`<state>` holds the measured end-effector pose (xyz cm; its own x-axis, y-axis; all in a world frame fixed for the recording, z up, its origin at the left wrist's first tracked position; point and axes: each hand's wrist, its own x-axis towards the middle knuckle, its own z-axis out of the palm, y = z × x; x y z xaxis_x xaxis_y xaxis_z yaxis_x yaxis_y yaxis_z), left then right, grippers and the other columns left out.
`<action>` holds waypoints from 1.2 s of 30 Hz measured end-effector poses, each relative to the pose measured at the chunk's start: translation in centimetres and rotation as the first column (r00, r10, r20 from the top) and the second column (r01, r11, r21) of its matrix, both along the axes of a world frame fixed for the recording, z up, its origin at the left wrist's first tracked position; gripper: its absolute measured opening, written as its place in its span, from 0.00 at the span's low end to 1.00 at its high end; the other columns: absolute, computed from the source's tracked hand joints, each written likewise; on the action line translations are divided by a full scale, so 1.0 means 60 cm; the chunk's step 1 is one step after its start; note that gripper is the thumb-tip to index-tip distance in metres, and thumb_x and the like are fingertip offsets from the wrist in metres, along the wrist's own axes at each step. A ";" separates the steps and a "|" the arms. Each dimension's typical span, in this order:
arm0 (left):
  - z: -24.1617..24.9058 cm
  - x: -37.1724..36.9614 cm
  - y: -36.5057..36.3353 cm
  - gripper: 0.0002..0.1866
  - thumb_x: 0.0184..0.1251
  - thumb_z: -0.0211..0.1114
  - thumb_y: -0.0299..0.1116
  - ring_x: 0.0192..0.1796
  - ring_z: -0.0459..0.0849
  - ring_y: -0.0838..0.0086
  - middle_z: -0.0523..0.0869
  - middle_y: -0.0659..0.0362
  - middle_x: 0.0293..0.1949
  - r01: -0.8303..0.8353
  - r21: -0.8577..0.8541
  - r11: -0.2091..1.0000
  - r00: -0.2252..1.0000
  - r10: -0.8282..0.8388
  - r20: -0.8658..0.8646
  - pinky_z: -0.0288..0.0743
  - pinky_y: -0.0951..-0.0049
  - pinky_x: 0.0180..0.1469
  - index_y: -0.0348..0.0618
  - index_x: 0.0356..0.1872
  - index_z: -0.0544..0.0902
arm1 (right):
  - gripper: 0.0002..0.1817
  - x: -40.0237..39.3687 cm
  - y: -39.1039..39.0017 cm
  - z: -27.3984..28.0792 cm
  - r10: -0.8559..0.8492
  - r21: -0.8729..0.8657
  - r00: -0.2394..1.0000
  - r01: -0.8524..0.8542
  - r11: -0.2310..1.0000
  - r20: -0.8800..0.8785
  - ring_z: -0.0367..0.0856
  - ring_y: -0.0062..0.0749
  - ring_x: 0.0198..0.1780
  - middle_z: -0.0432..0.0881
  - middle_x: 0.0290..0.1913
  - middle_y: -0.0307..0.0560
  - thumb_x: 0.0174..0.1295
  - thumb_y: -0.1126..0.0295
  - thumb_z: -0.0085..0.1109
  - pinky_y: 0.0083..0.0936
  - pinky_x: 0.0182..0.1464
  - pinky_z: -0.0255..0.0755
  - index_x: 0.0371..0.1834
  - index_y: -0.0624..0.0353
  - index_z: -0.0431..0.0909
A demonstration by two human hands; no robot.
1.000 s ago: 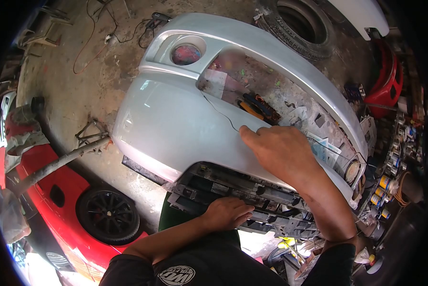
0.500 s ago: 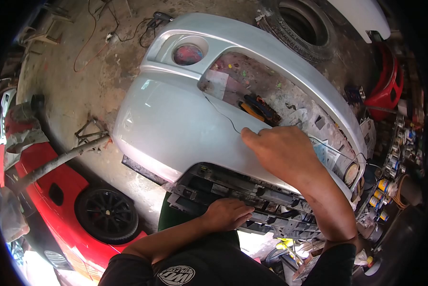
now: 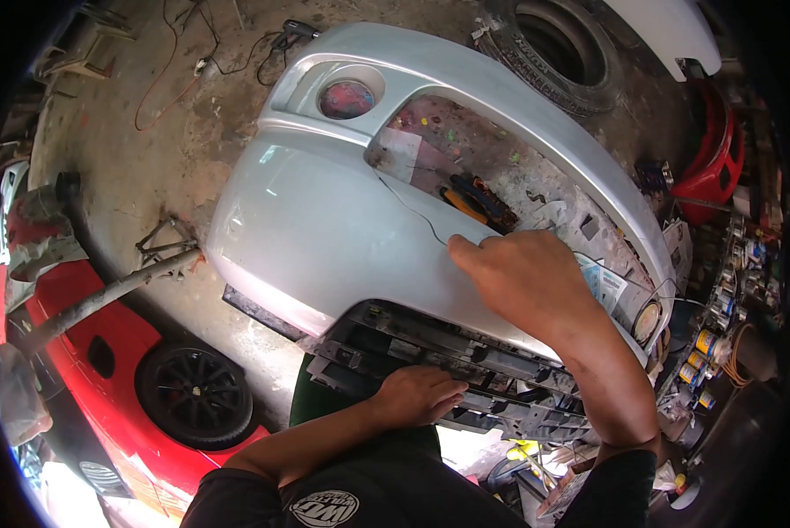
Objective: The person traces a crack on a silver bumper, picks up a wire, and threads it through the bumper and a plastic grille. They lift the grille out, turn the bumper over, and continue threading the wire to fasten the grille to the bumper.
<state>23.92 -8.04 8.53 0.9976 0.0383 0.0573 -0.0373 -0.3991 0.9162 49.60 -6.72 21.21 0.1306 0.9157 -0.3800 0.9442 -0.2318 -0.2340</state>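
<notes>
A silver car bumper [image 3: 325, 211] lies across the middle of the view. Above its broad face my right hand [image 3: 518, 277] is closed on a thin dark wire [image 3: 410, 208]. The wire runs up-left to the edge of the bumper's opening, and more of it shows to the right of the hand. My left hand [image 3: 417, 396] rests on the black grille part [image 3: 395, 339] along the bumper's near edge, fingers together; whether it grips anything is hidden. Inside the opening lie orange-handled pliers [image 3: 465, 204] and papers [image 3: 399, 156].
A tire [image 3: 562, 53] lies at the top right. At the lower left is a red car body part [image 3: 105, 370] with a black wheel [image 3: 195, 394]. A metal stand [image 3: 162, 245] and a heat gun [image 3: 296, 32] are on the floor. Cans [image 3: 707, 343] line the right side.
My right hand has shifted very slightly to the right with the wire. My left hand stays in place on the grille part.
</notes>
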 end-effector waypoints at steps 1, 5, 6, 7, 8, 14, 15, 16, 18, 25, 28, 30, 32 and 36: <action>0.000 0.000 0.000 0.13 0.60 0.74 0.35 0.34 0.88 0.67 0.87 0.62 0.32 -0.002 -0.001 1.000 1.000 0.002 0.000 0.83 0.66 0.37 0.49 0.45 0.87 | 0.07 0.000 0.000 0.000 0.002 0.005 1.000 -0.002 1.000 0.001 0.89 0.50 0.33 0.85 0.26 0.52 0.62 0.72 0.55 0.44 0.33 0.82 0.40 0.61 0.80; 0.000 0.000 0.000 0.12 0.60 0.74 0.35 0.35 0.88 0.67 0.88 0.62 0.33 0.001 -0.001 1.000 1.000 -0.001 -0.002 0.83 0.66 0.37 0.49 0.45 0.87 | 0.07 0.000 0.000 0.001 0.004 0.014 1.000 -0.004 1.000 -0.005 0.89 0.50 0.33 0.85 0.26 0.51 0.63 0.72 0.55 0.45 0.34 0.82 0.41 0.60 0.81; 0.000 0.000 0.000 0.12 0.60 0.74 0.35 0.35 0.88 0.67 0.88 0.62 0.33 -0.002 -0.001 1.000 1.000 0.002 0.001 0.83 0.66 0.37 0.49 0.45 0.87 | 0.07 0.000 0.000 0.002 0.003 0.013 1.000 -0.003 1.000 -0.009 0.89 0.50 0.34 0.85 0.26 0.51 0.63 0.72 0.55 0.45 0.35 0.82 0.41 0.60 0.81; 0.000 0.000 0.000 0.12 0.60 0.74 0.35 0.35 0.88 0.67 0.88 0.62 0.33 -0.004 -0.002 1.000 1.000 0.004 0.005 0.83 0.66 0.37 0.49 0.45 0.87 | 0.08 0.001 0.001 0.002 0.003 0.011 1.000 -0.003 1.000 -0.016 0.89 0.50 0.34 0.85 0.27 0.50 0.62 0.72 0.55 0.45 0.35 0.82 0.41 0.60 0.81; -0.001 0.000 0.000 0.12 0.60 0.74 0.35 0.35 0.88 0.67 0.88 0.62 0.33 -0.006 -0.002 1.000 1.000 0.006 0.009 0.83 0.66 0.37 0.49 0.45 0.87 | 0.08 0.001 0.002 0.002 0.003 0.009 1.000 -0.003 1.000 -0.023 0.89 0.50 0.34 0.85 0.27 0.50 0.62 0.73 0.55 0.45 0.35 0.82 0.41 0.60 0.81; 0.001 0.001 0.002 0.12 0.60 0.74 0.35 0.35 0.89 0.67 0.88 0.61 0.33 0.000 0.002 1.000 1.000 0.000 0.010 0.84 0.66 0.38 0.49 0.45 0.87 | 0.08 0.001 0.002 0.000 0.001 0.010 0.998 -0.001 1.000 -0.058 0.89 0.50 0.34 0.85 0.27 0.50 0.62 0.73 0.56 0.45 0.35 0.81 0.42 0.58 0.82; 0.001 0.001 0.002 0.12 0.60 0.74 0.35 0.35 0.89 0.67 0.88 0.61 0.33 -0.002 0.001 1.000 1.000 0.002 0.010 0.84 0.66 0.38 0.49 0.45 0.87 | 0.08 0.001 0.002 0.000 0.002 0.010 0.998 -0.001 1.000 -0.062 0.89 0.50 0.34 0.85 0.27 0.50 0.62 0.73 0.56 0.45 0.35 0.81 0.42 0.58 0.82; 0.000 0.000 0.002 0.12 0.60 0.74 0.35 0.35 0.89 0.67 0.88 0.61 0.33 -0.003 0.000 1.000 1.000 0.003 0.010 0.84 0.66 0.38 0.49 0.45 0.87 | 0.08 0.001 0.003 0.000 0.005 0.004 0.998 -0.004 1.000 -0.063 0.89 0.50 0.34 0.85 0.27 0.50 0.62 0.73 0.56 0.45 0.35 0.81 0.42 0.58 0.82; 0.000 0.000 0.001 0.12 0.60 0.74 0.35 0.35 0.89 0.67 0.88 0.62 0.33 -0.002 -0.001 1.000 1.000 0.002 0.007 0.84 0.66 0.38 0.49 0.45 0.87 | 0.08 0.003 0.004 0.000 0.010 -0.009 0.998 -0.010 1.000 -0.065 0.89 0.50 0.34 0.85 0.27 0.50 0.62 0.72 0.55 0.45 0.35 0.81 0.42 0.57 0.82; 0.002 0.001 0.001 0.12 0.61 0.74 0.35 0.35 0.89 0.67 0.88 0.62 0.33 0.012 0.003 1.000 1.000 -0.012 -0.008 0.84 0.67 0.38 0.49 0.45 0.87 | 0.08 0.011 0.001 -0.005 0.024 0.016 0.998 -0.023 1.000 -0.056 0.89 0.50 0.34 0.85 0.26 0.49 0.62 0.71 0.55 0.45 0.35 0.81 0.42 0.56 0.82; 0.000 0.000 -0.001 0.12 0.61 0.74 0.35 0.35 0.89 0.67 0.88 0.62 0.33 0.009 0.004 1.000 1.000 -0.009 -0.003 0.84 0.67 0.38 0.49 0.45 0.87 | 0.08 0.011 0.005 -0.002 0.027 0.025 0.998 -0.025 0.999 -0.062 0.89 0.50 0.34 0.85 0.26 0.49 0.62 0.71 0.55 0.45 0.35 0.81 0.42 0.56 0.82; 0.000 0.000 -0.001 0.12 0.60 0.74 0.36 0.35 0.89 0.67 0.88 0.62 0.33 0.007 0.005 1.000 1.000 -0.007 0.000 0.84 0.67 0.37 0.49 0.45 0.87 | 0.08 0.013 0.005 -0.004 0.026 0.039 0.998 -0.024 0.999 -0.063 0.89 0.50 0.34 0.85 0.26 0.49 0.62 0.71 0.55 0.45 0.35 0.81 0.41 0.57 0.82; 0.001 0.001 -0.002 0.12 0.60 0.74 0.36 0.35 0.89 0.67 0.88 0.62 0.33 0.006 0.006 1.000 1.000 -0.006 0.002 0.84 0.67 0.37 0.50 0.45 0.87 | 0.08 0.013 0.004 -0.002 0.027 0.038 0.997 -0.024 0.999 -0.070 0.89 0.50 0.34 0.85 0.26 0.50 0.61 0.71 0.55 0.45 0.35 0.81 0.40 0.57 0.82; 0.001 0.002 0.000 0.12 0.60 0.74 0.36 0.35 0.89 0.67 0.88 0.62 0.34 0.007 0.013 1.000 1.000 -0.007 0.007 0.84 0.66 0.37 0.50 0.44 0.87 | 0.06 0.009 0.006 0.004 0.012 0.001 0.997 -0.012 1.000 -0.074 0.89 0.51 0.34 0.84 0.26 0.50 0.61 0.71 0.55 0.46 0.35 0.81 0.38 0.57 0.81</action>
